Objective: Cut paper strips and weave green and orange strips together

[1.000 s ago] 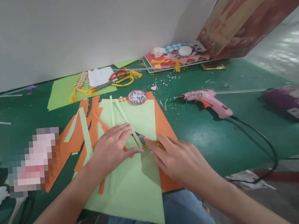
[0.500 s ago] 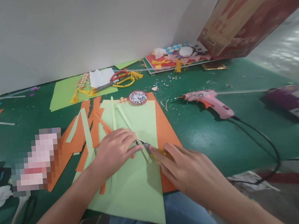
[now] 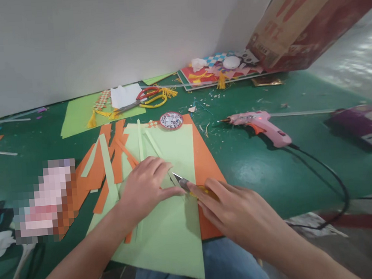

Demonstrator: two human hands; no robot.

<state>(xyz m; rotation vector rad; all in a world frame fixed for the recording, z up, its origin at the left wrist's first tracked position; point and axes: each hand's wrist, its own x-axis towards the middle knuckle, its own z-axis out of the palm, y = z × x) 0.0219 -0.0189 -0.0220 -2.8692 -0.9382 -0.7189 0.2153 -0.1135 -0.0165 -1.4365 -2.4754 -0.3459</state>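
My right hand (image 3: 231, 202) grips a utility knife (image 3: 182, 182) with a yellow handle, its pointed blade aimed up and left. The tip lies by a narrow light green paper strip (image 3: 154, 143) on the light green sheet (image 3: 168, 239). My left hand (image 3: 144, 185) rests on that sheet and partly covers the strip, thumb and fingers apart on either side of the blade tip. Beneath the green sheet an orange sheet (image 3: 209, 167) shows along the right. Loose orange strips (image 3: 91, 181) and a green strip (image 3: 108, 165) fan out left of the hand.
A pink glue gun (image 3: 258, 125) with a black cord lies right, near a purple power strip (image 3: 362, 127). A round patterned disc (image 3: 171, 121) sits at the sheet's top. Scissors (image 3: 148, 97) lie behind. A printed cardboard box (image 3: 312, 22) stands far right. A pixelated object (image 3: 47, 202) lies left.
My left thumb has spread away from its fingers, out towards the knife. The blade tip shows more plainly beside the strip. My right hand has barely moved.
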